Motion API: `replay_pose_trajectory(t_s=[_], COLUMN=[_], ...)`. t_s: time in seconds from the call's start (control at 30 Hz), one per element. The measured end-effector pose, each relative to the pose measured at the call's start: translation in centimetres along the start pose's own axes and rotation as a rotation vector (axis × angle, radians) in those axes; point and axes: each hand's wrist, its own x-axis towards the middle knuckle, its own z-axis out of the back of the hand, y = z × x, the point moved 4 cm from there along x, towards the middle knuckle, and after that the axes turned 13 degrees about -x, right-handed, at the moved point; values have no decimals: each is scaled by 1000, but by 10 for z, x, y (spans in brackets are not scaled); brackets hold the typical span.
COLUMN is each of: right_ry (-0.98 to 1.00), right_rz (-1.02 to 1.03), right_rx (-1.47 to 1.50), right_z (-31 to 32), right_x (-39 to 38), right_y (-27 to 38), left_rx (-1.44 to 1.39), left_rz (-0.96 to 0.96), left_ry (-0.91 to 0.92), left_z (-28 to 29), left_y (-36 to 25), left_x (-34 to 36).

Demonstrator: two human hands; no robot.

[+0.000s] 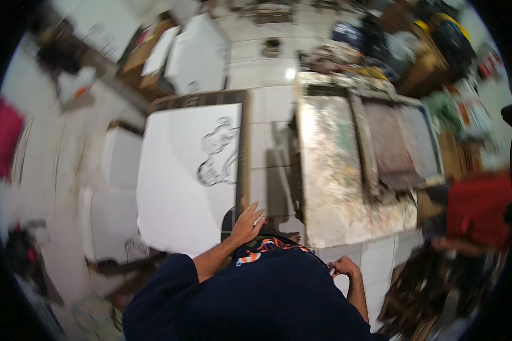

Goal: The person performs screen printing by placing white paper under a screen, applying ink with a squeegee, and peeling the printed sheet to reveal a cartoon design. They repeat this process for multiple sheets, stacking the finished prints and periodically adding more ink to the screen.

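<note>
My left hand (247, 224) has its fingers apart near the lower right corner of a board (242, 148) bearing a large white sheet (176, 170) with black line drawings of figures on its right part. I cannot tell whether the fingertips touch it. Down by my right hip, my right hand (344, 270) is closed, with something small and pale at its fingers that I cannot make out. To the right of the board stands a paint-stained worktable (330, 170) with a framed screen (398, 142) lying on it.
White boards (196, 51) and cardboard stand at the back left, with more sheets (111, 221) at the left. Bags and boxes (398, 40) are piled at the back right. Red fabric (475, 207) is at the right, above a dark heap (415, 290). A small pot-like object (271, 48) sits on the floor.
</note>
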Motion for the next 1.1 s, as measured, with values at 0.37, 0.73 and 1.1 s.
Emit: replay_pose_trajectory(t_s=[0.37,0.73,1.1], right_ry=[238,204,50], right_rz=[384,826,765], right_rx=[-740,-1253,-947], right_z=[0,-112,-135], right_x=[28,77,50], right_y=[229,318,393], left_rx=[79,-83,-32], left_rz=[638,1060,1068], left_ry=[-1106,-1408,-1497], left_z=[35,-146,21], left_y=[11,-51,116], left_x=[-252,-431,-519])
